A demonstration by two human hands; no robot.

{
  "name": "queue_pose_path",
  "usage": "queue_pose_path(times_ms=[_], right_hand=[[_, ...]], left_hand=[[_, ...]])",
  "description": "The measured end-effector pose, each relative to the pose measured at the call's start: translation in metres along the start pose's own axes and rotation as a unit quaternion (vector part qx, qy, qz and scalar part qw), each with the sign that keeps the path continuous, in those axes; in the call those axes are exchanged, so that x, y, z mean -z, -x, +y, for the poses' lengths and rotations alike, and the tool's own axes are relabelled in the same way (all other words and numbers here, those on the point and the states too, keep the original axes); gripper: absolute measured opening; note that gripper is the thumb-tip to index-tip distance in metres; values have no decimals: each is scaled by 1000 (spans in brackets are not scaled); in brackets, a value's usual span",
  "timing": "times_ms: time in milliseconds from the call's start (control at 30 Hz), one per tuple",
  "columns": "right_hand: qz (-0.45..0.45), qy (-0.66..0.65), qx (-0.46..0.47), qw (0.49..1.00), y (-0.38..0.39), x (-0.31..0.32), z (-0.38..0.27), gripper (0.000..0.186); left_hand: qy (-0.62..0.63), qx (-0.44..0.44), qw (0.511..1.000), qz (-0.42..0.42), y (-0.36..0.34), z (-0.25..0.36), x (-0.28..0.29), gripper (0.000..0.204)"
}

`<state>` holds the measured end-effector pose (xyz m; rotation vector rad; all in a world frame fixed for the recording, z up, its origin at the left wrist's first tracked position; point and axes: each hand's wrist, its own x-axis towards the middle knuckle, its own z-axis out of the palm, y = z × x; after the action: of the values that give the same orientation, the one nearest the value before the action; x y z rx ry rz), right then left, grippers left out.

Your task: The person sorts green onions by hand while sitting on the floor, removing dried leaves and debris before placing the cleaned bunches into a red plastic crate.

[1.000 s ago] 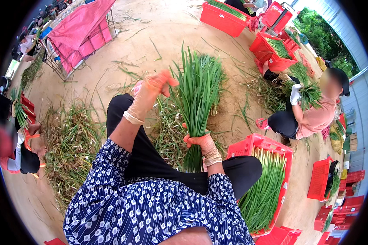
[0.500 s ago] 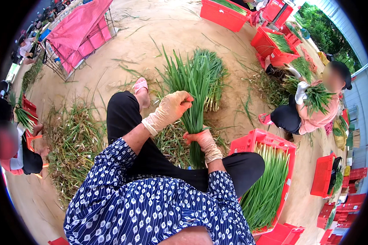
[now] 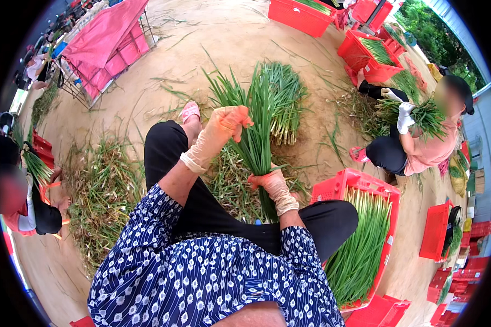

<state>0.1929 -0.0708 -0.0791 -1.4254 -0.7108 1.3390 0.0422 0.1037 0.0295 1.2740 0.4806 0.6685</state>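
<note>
A bunch of garlic chives (image 3: 261,147), long flat green leaves, stands upright before me between my knees. My right hand (image 3: 271,188), in a thin pale glove, is wrapped round its lower part. Beside the upper leaves is my gloved left hand (image 3: 223,131), its fingers pinched together at the left edge of the bunch. Whatever lies between those fingertips is hidden. Just beyond, a thick pile of chives (image 3: 286,101) rests on the ground, pale stem ends toward me. By my right knee, a red crate (image 3: 391,229) holds chives laid lengthwise.
Heaps of leaf trimmings (image 3: 106,201) cover the ground at left and under the bunch. A co-worker (image 3: 433,147) at right holds greens in white gloves; another person (image 3: 24,201) sits far left. Red crates (image 3: 371,68) stand behind, near a pink-covered frame (image 3: 103,49).
My left hand has shifted slightly down and left, its fingers curling more. Several leaves now fan out to the left of the bunch. My right hand keeps its grip in nearly the same place.
</note>
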Motion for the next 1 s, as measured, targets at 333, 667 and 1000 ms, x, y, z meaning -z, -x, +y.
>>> queue_pose_path(times_ms=[333, 667, 1000], right_hand=[[7, 36, -5, 999, -4, -9, 0, 32], [-51, -110, 10, 993, 2, 1, -7, 27], [-78, -94, 13, 992, 7, -5, -6, 44]], left_hand=[[-344, -29, 934, 90, -10, -48, -13, 17], [-195, 175, 957, 125, 4, -8, 53, 54], [-140, 148, 975, 87, 19, -79, -23, 34]])
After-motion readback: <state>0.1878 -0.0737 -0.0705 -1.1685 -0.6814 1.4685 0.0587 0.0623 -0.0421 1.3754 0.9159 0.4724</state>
